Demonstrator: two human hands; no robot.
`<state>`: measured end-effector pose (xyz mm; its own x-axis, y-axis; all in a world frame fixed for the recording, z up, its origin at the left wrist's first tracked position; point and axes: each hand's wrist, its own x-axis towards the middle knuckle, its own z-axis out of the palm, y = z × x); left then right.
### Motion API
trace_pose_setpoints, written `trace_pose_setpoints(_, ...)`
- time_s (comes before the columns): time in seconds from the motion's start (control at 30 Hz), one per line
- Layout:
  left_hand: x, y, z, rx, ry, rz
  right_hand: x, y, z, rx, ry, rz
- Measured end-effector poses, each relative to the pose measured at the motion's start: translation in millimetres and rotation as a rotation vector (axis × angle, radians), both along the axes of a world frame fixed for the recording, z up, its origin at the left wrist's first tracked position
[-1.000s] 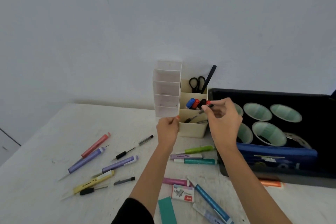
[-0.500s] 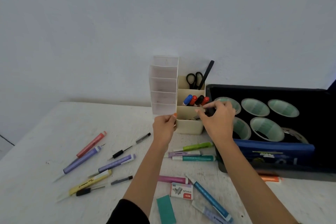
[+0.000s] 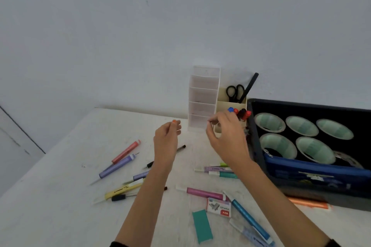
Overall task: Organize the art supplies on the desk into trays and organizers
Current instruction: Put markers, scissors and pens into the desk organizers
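Note:
A white tiered organizer (image 3: 203, 96) stands at the back of the desk with a cream organizer (image 3: 220, 106) against its right side. The cream one holds black scissors (image 3: 234, 92), a black pen (image 3: 249, 86) and blue, red and black markers (image 3: 240, 112). My left hand (image 3: 166, 140) hovers left of the white organizer, fingers loosely curled, holding nothing. My right hand (image 3: 224, 136) hangs in front of the cream organizer and hides its lower front; its fingers are loosely curled with nothing in them. Loose on the desk lie a red marker (image 3: 126, 151), a purple pen (image 3: 118, 166) and a yellow highlighter (image 3: 122, 190).
A black tray (image 3: 253, 146) with several tape rolls (image 3: 302, 126) and a blue pencil case (image 3: 313, 172) fills the right. Near me lie a pink pen (image 3: 202, 192), a teal pen (image 3: 222, 174), a blue pen (image 3: 249, 218), a staples box (image 3: 218, 206), a teal card (image 3: 201, 226) and an orange pen (image 3: 307, 202).
My left hand has let go of the white organizer and drawn back to the left. My right hand has left a red-capped marker in the cream organizer and pulled away.

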<state>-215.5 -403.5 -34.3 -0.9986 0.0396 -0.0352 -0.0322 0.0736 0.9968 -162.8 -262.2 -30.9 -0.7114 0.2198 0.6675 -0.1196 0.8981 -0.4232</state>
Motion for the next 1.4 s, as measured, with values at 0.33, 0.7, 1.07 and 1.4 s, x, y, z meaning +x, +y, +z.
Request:
trace_pose_setpoints(0.33, 2, -68, -10, 0.066, -0.009, 0.209, -48, -33, -62, 0.248, -0.648, 0.288)
trace_pose_setpoints(0.7, -4, -63, -4, 0.088, 0.010, 0.184, -30, -32, -51, -0.209, -0.582, 0.278)
trace_pose_setpoints(1.07, 6, 12, -1, 0.099, -0.014, -0.068, 33, 25, 39, -0.969, 0.105, 0.145)
trace_pose_setpoints(1.4, 1, 81, -2, -0.129, 0.067, -0.235, 35, 49, 21, -0.805, 0.321, -0.177)
